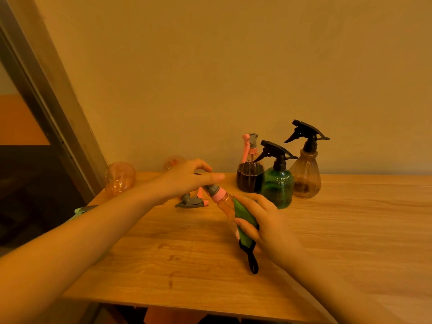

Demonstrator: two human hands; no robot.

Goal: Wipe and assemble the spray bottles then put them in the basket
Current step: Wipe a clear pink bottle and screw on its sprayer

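So the right hand (259, 220) has its fingers wrapped around a clear orange bottle (225, 204) with a green cloth (245, 220) pinched against its side. My guess is that keeps the cloth handy for wiping while it also steadies the bottle, which is tilted with its neck pointing up and left. The left hand (189, 181) sits on the grey-and-pink sprayer head (214, 190) at that neck, fingers curled loosely over the top with the thumb stuck out; looks like it's twisting the head on, though I can't tell how tight the grip is. All this happens just above the wooden table (327, 230), near its middle. Count-wise: three assembled bottles stand together by the wall, a pink-topped one (249, 176), a green one (278, 188) and a clear brownish one (306, 178), the last two with black triggers. One spare grey trigger head (191, 202) lies on the table under the left hand. Two bare orange bottles, one at the far-left corner (120, 177) and one (174, 162) mostly hidden behind the left hand. No basket in view anywhere.
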